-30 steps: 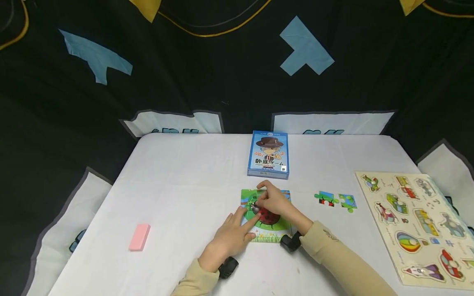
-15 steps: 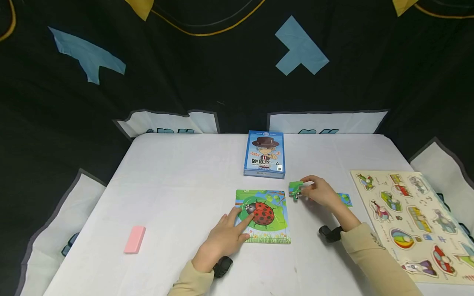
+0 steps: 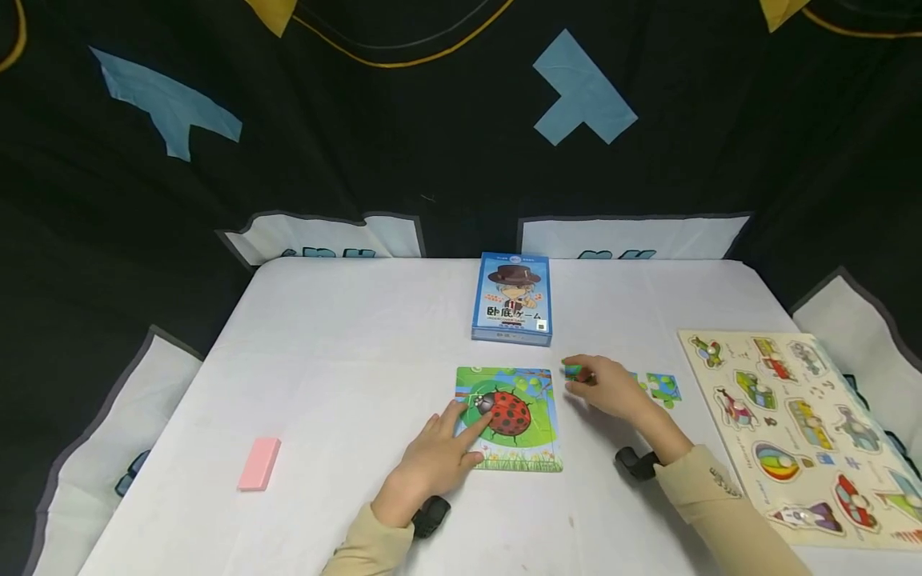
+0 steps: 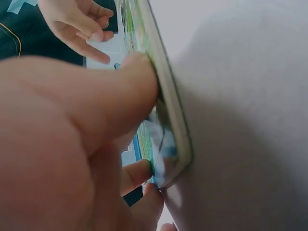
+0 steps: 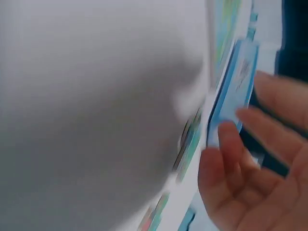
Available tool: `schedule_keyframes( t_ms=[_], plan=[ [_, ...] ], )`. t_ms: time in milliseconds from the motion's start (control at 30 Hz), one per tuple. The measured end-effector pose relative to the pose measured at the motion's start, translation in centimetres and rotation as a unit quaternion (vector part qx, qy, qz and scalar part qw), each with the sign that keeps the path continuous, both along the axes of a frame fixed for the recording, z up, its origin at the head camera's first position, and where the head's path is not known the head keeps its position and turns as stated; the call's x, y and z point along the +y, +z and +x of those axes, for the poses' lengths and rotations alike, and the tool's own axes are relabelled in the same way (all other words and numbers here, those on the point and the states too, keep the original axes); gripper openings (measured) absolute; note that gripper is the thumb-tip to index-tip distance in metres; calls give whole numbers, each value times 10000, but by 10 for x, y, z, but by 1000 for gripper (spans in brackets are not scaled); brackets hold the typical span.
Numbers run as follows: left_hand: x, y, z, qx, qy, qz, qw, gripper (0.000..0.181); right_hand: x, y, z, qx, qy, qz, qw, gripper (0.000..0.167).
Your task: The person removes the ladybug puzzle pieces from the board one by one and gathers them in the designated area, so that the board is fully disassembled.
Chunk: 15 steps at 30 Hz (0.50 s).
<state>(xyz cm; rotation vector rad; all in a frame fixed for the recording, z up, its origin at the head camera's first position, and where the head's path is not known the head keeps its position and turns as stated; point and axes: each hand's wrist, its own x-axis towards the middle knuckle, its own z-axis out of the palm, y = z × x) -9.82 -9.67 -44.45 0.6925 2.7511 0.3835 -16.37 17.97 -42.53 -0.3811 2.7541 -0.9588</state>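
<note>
A square ladybug puzzle board [image 3: 536, 448] lies at the table's middle. My left hand [image 3: 428, 464] rests on its left side, fingers spread, the index finger touching the picture by the ladybug. In the left wrist view, the thumb [image 4: 137, 82] lies over the board's rim. To the right of the board, my right hand [image 3: 612, 392] is bent over a green and blue puzzle piece [image 3: 572, 371], partly hidden by the fingers. The right wrist view shows the fingers [image 5: 228, 144] apart above the table, gripping nothing, with a piece [image 5: 189, 144] below them.
A blue card-game box [image 3: 511, 300] lies behind the board. More puzzle pieces [image 3: 663, 387] sit beyond the right hand, one partly covered by it. A large wooden picture board [image 3: 785, 488] takes up the right side. On the left lies a pink block [image 3: 259, 464].
My right hand has left the ladybug board and moved right, bringing a piece to the table beside the board; its fingers have since loosened from it. My left hand stays on the board.
</note>
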Motion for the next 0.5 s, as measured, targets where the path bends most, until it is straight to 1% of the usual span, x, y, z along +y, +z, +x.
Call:
schedule_keyframes(
  t_ms=[100, 167, 233, 333, 400, 500],
  plan=[
    [0, 0, 0, 67, -3, 47, 10000, 53, -12, -1, 11, 60, 692, -4, 9976, 38],
    [0, 0, 0, 143, -4, 63, 9999, 54, -20, -4, 17, 81, 910, 148, 9957, 37],
    [-1, -1, 0, 185, -6, 100, 9998, 54, -26, -6, 21, 66, 864, 294, 9958, 39],
    [-1, -1, 0, 123, 26, 132, 9998, 53, -32, -9, 25, 49, 613, 453, 9971, 38],
    [0, -2, 0, 23, 35, 165, 9999, 51, -34, -10, 26, 37, 427, 470, 9980, 36],
    [2, -2, 0, -69, 42, 169, 9998, 48, -34, -12, 28, 47, 307, 436, 9986, 35]
  ],
)
